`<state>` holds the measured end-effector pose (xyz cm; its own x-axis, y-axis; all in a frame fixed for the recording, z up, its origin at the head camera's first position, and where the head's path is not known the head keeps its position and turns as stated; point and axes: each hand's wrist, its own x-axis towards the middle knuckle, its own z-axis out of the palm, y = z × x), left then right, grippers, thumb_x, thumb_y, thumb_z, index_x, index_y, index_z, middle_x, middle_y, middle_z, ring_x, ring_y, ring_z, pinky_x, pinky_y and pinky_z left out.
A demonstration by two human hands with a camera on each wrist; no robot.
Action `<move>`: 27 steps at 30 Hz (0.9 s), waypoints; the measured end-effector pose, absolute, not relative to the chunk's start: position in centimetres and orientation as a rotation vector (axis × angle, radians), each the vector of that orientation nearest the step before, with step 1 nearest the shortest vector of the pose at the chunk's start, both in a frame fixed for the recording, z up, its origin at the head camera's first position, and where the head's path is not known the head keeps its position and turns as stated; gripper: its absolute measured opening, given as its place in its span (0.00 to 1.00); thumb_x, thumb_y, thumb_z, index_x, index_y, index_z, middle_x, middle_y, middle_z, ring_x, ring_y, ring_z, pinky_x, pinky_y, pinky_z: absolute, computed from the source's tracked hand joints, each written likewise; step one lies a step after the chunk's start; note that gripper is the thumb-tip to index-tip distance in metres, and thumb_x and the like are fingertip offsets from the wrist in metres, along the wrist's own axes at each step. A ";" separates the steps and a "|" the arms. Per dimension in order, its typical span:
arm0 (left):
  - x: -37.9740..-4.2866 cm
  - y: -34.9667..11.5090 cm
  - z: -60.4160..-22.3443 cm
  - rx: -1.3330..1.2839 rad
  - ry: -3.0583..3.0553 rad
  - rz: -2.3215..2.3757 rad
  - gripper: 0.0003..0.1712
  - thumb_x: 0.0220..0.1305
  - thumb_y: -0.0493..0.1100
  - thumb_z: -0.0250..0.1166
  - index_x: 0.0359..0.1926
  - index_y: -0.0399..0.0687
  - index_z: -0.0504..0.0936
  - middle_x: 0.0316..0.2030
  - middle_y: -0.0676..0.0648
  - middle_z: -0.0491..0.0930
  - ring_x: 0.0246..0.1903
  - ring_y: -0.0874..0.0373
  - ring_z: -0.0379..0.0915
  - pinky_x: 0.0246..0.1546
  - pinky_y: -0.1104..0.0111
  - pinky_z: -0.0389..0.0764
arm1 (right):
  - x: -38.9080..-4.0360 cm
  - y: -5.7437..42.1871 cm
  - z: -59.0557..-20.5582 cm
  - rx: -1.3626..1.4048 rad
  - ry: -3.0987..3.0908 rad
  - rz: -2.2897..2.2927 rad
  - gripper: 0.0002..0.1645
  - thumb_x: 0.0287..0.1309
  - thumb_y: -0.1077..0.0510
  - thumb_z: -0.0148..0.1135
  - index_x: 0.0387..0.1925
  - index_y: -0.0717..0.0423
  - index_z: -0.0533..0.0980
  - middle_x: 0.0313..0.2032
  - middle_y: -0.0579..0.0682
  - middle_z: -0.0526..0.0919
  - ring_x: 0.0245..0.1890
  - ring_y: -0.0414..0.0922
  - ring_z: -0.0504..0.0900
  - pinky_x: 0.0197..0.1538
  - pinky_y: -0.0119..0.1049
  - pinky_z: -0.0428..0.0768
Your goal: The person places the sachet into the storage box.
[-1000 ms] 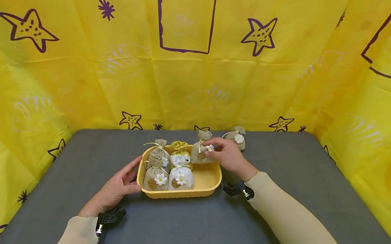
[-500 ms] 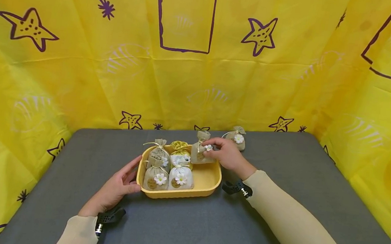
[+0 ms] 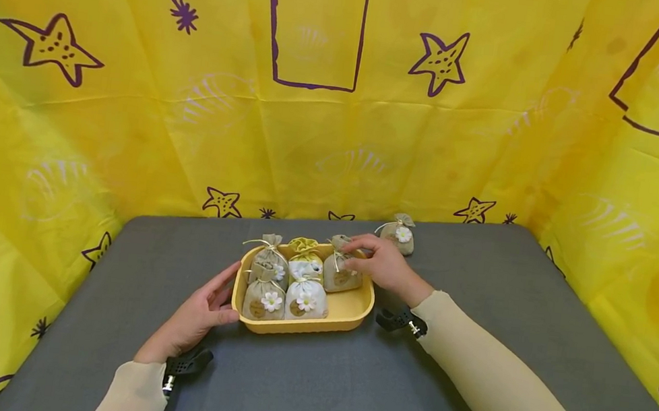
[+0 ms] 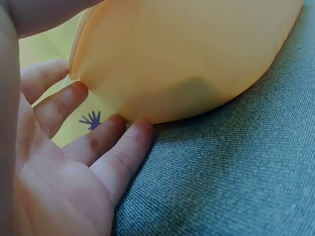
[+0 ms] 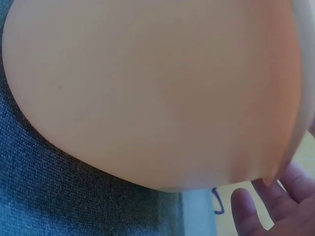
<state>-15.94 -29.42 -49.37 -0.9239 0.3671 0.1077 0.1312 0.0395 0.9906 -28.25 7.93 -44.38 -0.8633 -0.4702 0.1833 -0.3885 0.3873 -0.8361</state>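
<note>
In the head view, a yellow bin (image 3: 315,330) holds several small drawstring pouches. My left hand (image 3: 192,319) lies against the bin's left end, fingers spread along the outer wall and the thumb at the near corner. The left wrist view shows its fingertips (image 4: 140,129) touching the wall. My right hand (image 3: 386,265) pinches a beige pouch (image 3: 338,280) at the bin's far right, thumb and index finger by its upper part. Beside that pouch stand a yellow pouch (image 3: 304,247), a white pouch (image 3: 303,290) with a flower, and a beige pouch (image 3: 264,296).
Another beige pouch (image 3: 397,235) with a white flower stands on the grey tabletop (image 3: 308,393), behind my right hand. A yellow printed curtain (image 3: 312,142) encloses the table at the back and sides. The bin's bare floor (image 3: 348,306) shows at its near right.
My right hand has lowered the beige pouch deeper into the bin's far right. My left hand and the bin have stayed in place.
</note>
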 end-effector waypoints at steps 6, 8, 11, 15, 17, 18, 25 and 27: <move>-15.9 -29.2 -49.3 0.523 2.111 2.019 0.52 0.65 0.32 0.68 0.80 0.47 0.44 0.78 0.41 0.39 0.73 0.38 0.41 0.58 0.69 0.71 | -27.8 9.4 -44.5 -0.720 2.447 -1.683 0.14 0.60 0.60 0.71 0.48 0.57 0.85 0.59 0.52 0.78 0.61 0.51 0.73 0.60 0.50 0.74; -16.0 -29.2 -49.3 0.522 2.103 2.026 0.53 0.64 0.32 0.68 0.80 0.47 0.44 0.78 0.41 0.39 0.73 0.38 0.42 0.58 0.69 0.71 | -27.5 10.1 -44.6 -0.681 2.439 -1.739 0.15 0.61 0.60 0.70 0.49 0.59 0.84 0.59 0.53 0.79 0.62 0.52 0.73 0.61 0.51 0.73; -15.9 -29.2 -49.3 0.525 2.091 2.041 0.54 0.63 0.32 0.69 0.80 0.45 0.43 0.78 0.40 0.38 0.73 0.38 0.41 0.58 0.69 0.72 | -27.2 11.2 -44.7 -0.639 2.436 -1.816 0.16 0.62 0.59 0.69 0.50 0.60 0.83 0.59 0.53 0.79 0.63 0.52 0.72 0.61 0.51 0.73; -15.9 -29.3 -49.3 0.523 2.084 2.050 0.54 0.63 0.31 0.69 0.80 0.45 0.43 0.78 0.40 0.38 0.73 0.38 0.41 0.58 0.68 0.72 | -26.6 12.6 -45.0 -0.582 2.409 -1.917 0.20 0.62 0.60 0.69 0.53 0.63 0.81 0.60 0.57 0.78 0.63 0.54 0.73 0.58 0.43 0.76; -15.9 -29.3 -49.2 0.521 2.089 2.045 0.54 0.63 0.31 0.68 0.80 0.45 0.43 0.78 0.40 0.38 0.73 0.37 0.40 0.58 0.69 0.72 | -26.4 13.4 -45.3 -0.533 2.362 -1.983 0.23 0.62 0.61 0.69 0.57 0.67 0.78 0.60 0.62 0.77 0.62 0.57 0.73 0.55 0.38 0.77; -15.9 -29.3 -49.2 0.519 2.092 2.041 0.54 0.63 0.31 0.68 0.80 0.46 0.43 0.78 0.40 0.38 0.73 0.37 0.41 0.58 0.69 0.72 | -26.3 13.7 -45.5 -0.496 2.334 -2.020 0.25 0.63 0.61 0.68 0.58 0.69 0.76 0.60 0.64 0.76 0.62 0.59 0.73 0.54 0.36 0.77; -16.0 -29.3 -49.4 0.505 2.124 2.015 0.53 0.64 0.32 0.68 0.80 0.46 0.44 0.78 0.40 0.39 0.73 0.37 0.41 0.58 0.69 0.71 | -26.1 16.5 -46.6 -0.214 2.095 -2.214 0.37 0.65 0.62 0.65 0.70 0.68 0.62 0.67 0.67 0.63 0.60 0.56 0.72 0.58 0.47 0.77; -16.0 -29.2 -49.4 0.498 2.129 2.012 0.53 0.64 0.32 0.68 0.80 0.46 0.44 0.78 0.40 0.39 0.73 0.37 0.42 0.58 0.69 0.71 | -26.2 17.3 -46.9 -0.174 2.061 -2.219 0.39 0.66 0.62 0.65 0.72 0.66 0.59 0.69 0.66 0.59 0.60 0.54 0.71 0.59 0.52 0.75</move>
<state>-15.98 -29.21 -49.42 -0.9298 0.3530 0.1040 0.1237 0.0337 0.9917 -26.19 17.27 -46.86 -0.9876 -0.1564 0.0107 0.0009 -0.0737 -0.9973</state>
